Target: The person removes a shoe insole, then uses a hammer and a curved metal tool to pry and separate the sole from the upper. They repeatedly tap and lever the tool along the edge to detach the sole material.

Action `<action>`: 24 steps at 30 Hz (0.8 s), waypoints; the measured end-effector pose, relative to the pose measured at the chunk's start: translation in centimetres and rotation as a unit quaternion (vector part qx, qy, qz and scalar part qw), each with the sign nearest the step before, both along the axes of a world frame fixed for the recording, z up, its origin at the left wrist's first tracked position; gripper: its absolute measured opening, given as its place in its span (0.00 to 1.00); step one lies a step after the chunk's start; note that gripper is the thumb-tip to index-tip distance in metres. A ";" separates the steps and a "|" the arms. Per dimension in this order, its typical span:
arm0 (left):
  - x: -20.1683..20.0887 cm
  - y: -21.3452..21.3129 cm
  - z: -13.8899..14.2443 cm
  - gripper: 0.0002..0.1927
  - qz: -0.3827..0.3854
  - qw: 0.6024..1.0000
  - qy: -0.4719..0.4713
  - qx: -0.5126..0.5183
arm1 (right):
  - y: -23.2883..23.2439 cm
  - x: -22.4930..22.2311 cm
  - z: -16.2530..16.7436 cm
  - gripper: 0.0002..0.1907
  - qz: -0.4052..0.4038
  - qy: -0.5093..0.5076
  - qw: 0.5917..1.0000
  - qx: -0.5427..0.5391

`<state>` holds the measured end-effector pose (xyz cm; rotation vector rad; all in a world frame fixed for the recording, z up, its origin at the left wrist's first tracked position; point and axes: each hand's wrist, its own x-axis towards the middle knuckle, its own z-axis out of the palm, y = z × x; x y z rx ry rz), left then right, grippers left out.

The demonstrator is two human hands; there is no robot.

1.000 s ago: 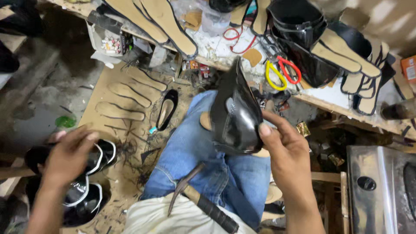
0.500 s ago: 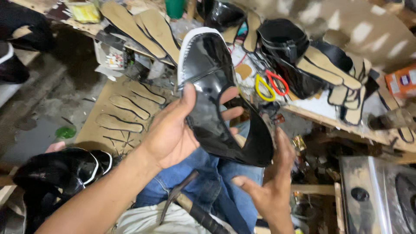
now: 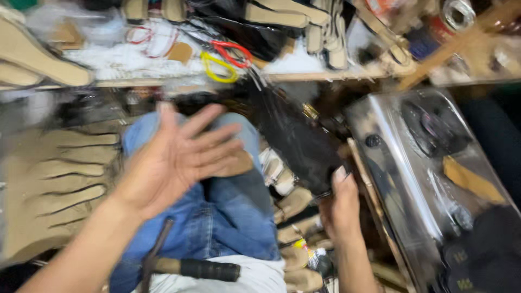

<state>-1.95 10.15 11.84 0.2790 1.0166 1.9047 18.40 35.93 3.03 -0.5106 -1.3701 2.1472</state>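
Note:
My left hand (image 3: 176, 157) hovers open above my lap, palm up and fingers spread, holding nothing. My right hand (image 3: 341, 209) grips the lower edge of a black leather shoe piece (image 3: 301, 141), which stretches up and to the left from my fingers, out to the right of my blue-jeaned legs (image 3: 228, 217). The picture is blurred by motion. A hammer with a black-wrapped handle (image 3: 190, 267) lies across my lap near my waist.
A cluttered bench edge (image 3: 163, 81) runs across the top, with tan insoles (image 3: 38, 68), yellow-handled (image 3: 217, 68) and red-handled scissors (image 3: 233, 51). A cardboard sheet with sole-shaped cutouts (image 3: 54, 179) lies at left. A shiny metal gas stove (image 3: 429, 163) stands at right. Loose soles (image 3: 296, 203) pile beside my knee.
The black leather piece has gone from my left hand, raised in front of me, down to my right side in my right hand. My left hand has let go and opened. The view swung right.

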 end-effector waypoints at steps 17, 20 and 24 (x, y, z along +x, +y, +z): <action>-4.8 -6.1 -9.8 0.37 0.040 0.659 0.674 -0.332 | 25.9 10.0 -3.7 0.32 -0.418 -0.328 0.722 0.443; -4.7 -7.0 -10.5 0.44 0.009 0.715 0.615 -0.332 | 27.0 10.9 -4.7 0.31 -0.406 -0.265 0.712 0.508; -4.4 -7.4 -9.5 0.36 0.010 0.672 0.589 -0.449 | 28.9 9.8 -4.1 0.25 -0.379 -0.192 0.724 0.544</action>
